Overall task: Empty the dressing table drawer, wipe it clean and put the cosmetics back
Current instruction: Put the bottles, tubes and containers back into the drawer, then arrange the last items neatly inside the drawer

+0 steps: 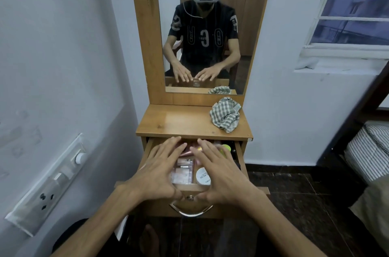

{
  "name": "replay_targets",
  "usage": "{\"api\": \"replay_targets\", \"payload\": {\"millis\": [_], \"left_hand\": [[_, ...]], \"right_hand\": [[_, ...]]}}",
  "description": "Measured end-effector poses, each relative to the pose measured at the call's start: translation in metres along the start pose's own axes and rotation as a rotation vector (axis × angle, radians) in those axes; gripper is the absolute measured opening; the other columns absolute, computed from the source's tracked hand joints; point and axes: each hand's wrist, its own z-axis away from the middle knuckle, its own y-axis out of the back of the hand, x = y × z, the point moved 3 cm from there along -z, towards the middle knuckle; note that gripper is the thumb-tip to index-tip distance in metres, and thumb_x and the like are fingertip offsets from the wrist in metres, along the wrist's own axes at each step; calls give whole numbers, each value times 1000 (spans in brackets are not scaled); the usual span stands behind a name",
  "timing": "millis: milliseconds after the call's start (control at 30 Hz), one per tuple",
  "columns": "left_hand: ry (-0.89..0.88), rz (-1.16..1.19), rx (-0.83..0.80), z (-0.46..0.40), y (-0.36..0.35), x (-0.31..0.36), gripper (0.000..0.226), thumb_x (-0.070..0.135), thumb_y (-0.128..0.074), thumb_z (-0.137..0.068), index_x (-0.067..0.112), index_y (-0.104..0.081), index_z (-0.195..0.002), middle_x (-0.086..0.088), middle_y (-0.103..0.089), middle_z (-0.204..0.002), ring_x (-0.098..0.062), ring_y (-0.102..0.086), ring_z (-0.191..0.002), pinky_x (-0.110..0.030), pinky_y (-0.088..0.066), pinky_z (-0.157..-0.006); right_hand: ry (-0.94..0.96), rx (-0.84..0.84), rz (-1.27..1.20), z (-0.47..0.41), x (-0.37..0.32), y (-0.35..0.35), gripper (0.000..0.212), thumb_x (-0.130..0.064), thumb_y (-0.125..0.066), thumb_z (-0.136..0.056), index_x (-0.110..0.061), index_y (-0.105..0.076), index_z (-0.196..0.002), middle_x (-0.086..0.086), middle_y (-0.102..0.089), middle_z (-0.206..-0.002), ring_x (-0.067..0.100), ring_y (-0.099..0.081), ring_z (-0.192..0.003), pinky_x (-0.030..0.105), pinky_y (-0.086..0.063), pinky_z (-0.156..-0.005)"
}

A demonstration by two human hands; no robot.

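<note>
Both hands palm-down over the open wooden drawer [150,147] of the dressing table. Left hand [156,170] and right hand [219,172] w/ fingers straight and spread apart, gripping nothing; can't tell if fingertips touch the contents. Inside: 1 white round jar [202,176] near the front, several pinkish cosmetic tubes and boxes [183,171], 1 yellow-green item [227,147] at back right, mostly hidden by the hands, exact count unclear. 1 green-white checked cloth [226,114] crumpled on the wooden tabletop [179,122], back right. Mirror [210,46] top cut off.
</note>
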Motion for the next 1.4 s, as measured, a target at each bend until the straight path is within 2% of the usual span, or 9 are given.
{"api": "replay_targets", "payload": {"millis": [100, 267, 400, 567, 967, 1233, 1300, 1367, 1400], "left_hand": [[2, -19, 70, -22, 4, -7, 134, 61, -80, -60, 27, 0, -162, 11, 13, -168, -7, 15, -153, -33, 4, -125], [21, -12, 179, -54, -3, -26, 116, 59, -79, -67, 23, -22, -161, 11, -15, -168, -7, -8, -154, -31, -3, -127], [75, -24, 422, -63, -18, -33, 88, 46, -84, -68, 26, -50, -146, 12, -46, -153, -5, -34, -143, -32, -20, -125], [177, -23, 582, -76, -34, -16, 64, 29, -87, -68, 20, -60, -125, 5, -60, -132, -13, -50, -128, -37, -34, -113], [207, -132, 632, -96, -45, -22, 46, 19, -83, -68, 18, -60, -108, 0, -63, -115, -20, -55, -107, -38, -37, -92], [276, -144, 537, -100, -38, -16, 42, 23, -76, -71, 20, -56, -107, 2, -57, -111, -20, -52, -103, -38, -39, -90], [316, -146, 481, -96, -30, -6, 39, 26, -68, -73, 22, -53, -109, 3, -53, -110, -18, -49, -104, -38, -40, -92], [327, -142, 429, -92, -22, 1, 39, 30, -57, -72, 22, -50, -109, 4, -49, -110, -16, -47, -105, -37, -39, -95], [327, -132, 400, -90, -18, 4, 39, 31, -53, -71, 23, -49, -109, 5, -49, -111, -16, -46, -106, -37, -38, -96]], "right_hand": [[-44, -25, 104, -26, 14, 4, 131, -65, -79, -72, -22, 3, -166, 9, 8, -175, 23, 12, -161, 45, 12, -128], [-113, -18, 185, -57, 34, -6, 124, -51, -84, -73, -14, -7, -163, 14, -10, -171, 31, -4, -160, 50, -6, -130], [-163, 111, 181, -61, 40, -23, 107, -26, -84, -76, -17, -20, -160, 11, -21, -169, 30, -15, -159, 44, -9, -132], [-282, 234, 178, -69, 36, -40, 96, -16, -91, -63, -17, -42, -146, 10, -45, -154, 30, -39, -146, 47, -28, -126], [-339, 344, 122, -88, 42, -55, 78, -22, -91, -55, -18, -54, -124, 6, -54, -132, 27, -46, -125, 42, -35, -105], [-391, 268, 113, -89, 41, -45, 76, -24, -93, -52, -20, -57, -119, 4, -56, -127, 25, -48, -121, 39, -33, -101], [-377, 283, 102, -87, 38, -37, 61, -28, -83, -63, -21, -57, -117, 2, -55, -124, 25, -51, -119, 38, -34, -100], [-362, 318, 76, -84, 33, -25, 41, -32, -54, -76, -22, -56, -115, 0, -55, -120, 24, -53, -116, 39, -40, -100], [-358, 291, 57, -83, 31, -21, 43, -34, -43, -75, -23, -56, -115, -1, -55, -119, 23, -52, -116, 40, -43, -100]]}}
